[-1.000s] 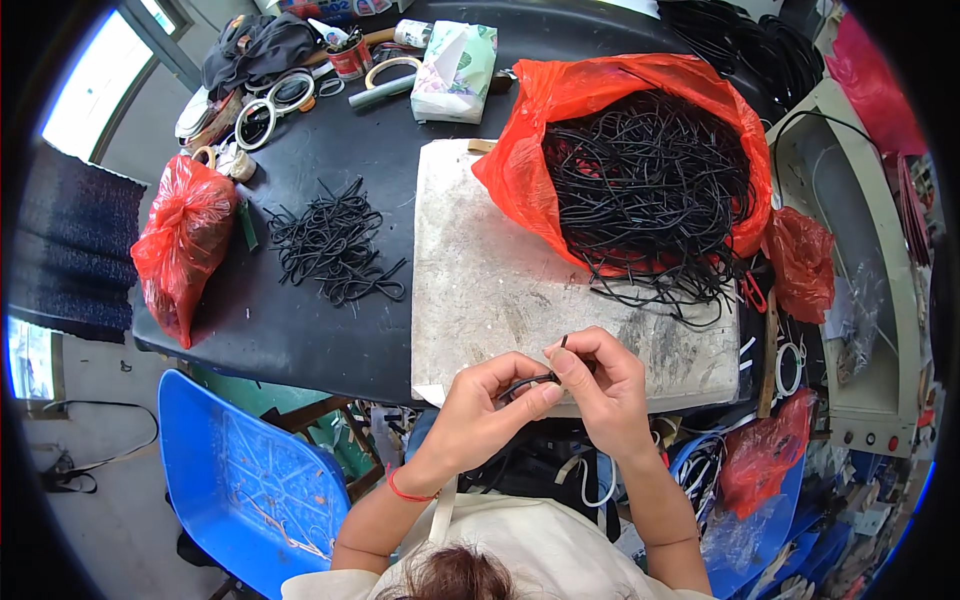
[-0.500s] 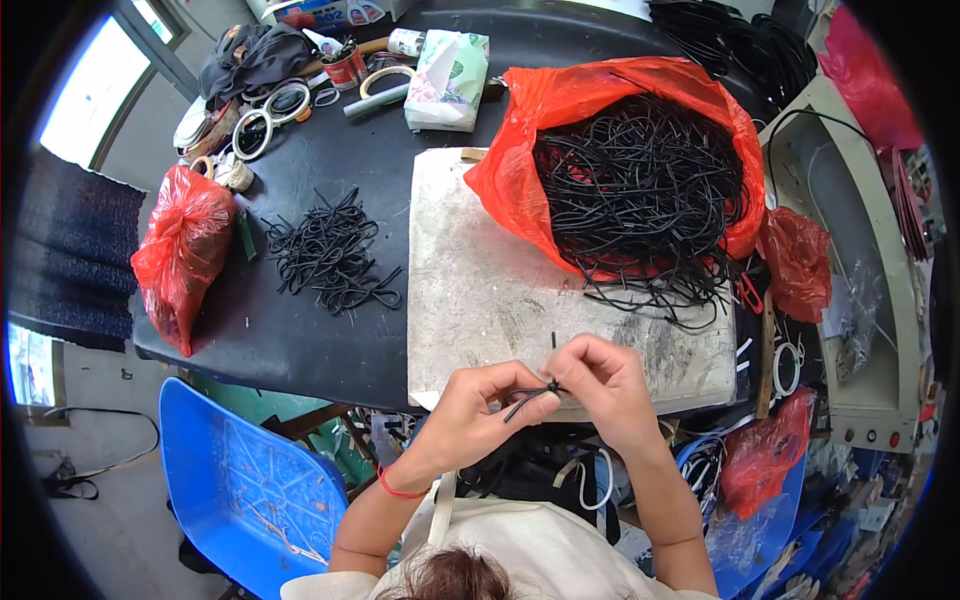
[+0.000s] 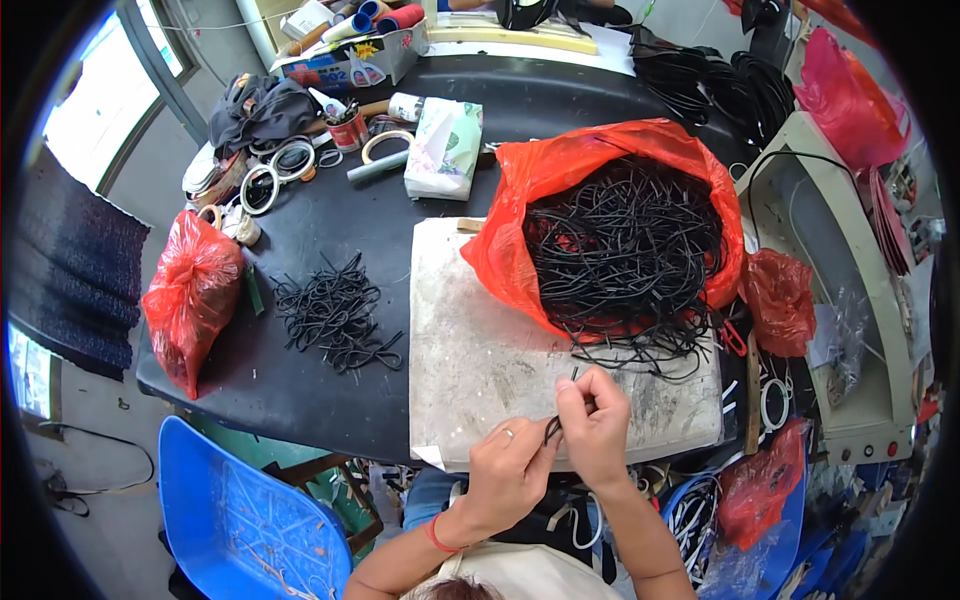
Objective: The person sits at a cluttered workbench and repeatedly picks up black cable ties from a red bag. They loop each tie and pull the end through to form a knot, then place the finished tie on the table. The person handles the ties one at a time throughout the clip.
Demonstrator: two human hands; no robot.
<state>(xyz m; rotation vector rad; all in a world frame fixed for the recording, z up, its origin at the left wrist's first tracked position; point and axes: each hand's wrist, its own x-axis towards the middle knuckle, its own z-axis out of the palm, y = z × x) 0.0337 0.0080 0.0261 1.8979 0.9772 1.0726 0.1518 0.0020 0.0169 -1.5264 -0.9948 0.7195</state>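
My left hand (image 3: 508,462) and my right hand (image 3: 596,425) meet over the front edge of a worn whitish board (image 3: 465,350). Pinched between them is a thin black cord (image 3: 553,428); a loop shows between the hands and a short end sticks up past my right fingers. The fingers hide most of it. Beyond my hands, a red plastic bag (image 3: 505,235) lies open, full of tangled black cords (image 3: 625,235) that spill onto the board. Left of the board sits a smaller pile of looped black cords (image 3: 340,312).
A tied red bag (image 3: 192,300) stands at the table's left. Tape rolls (image 3: 260,188), a tissue pack (image 3: 445,150) and a box of rolls (image 3: 350,60) sit farther back. A beige machine housing (image 3: 850,300) is at the right, a blue plastic chair (image 3: 240,510) at lower left.
The view has tilted up, so the table sits lower in it. My left hand has turned its back upward, and my fingers have closed further around the cord.
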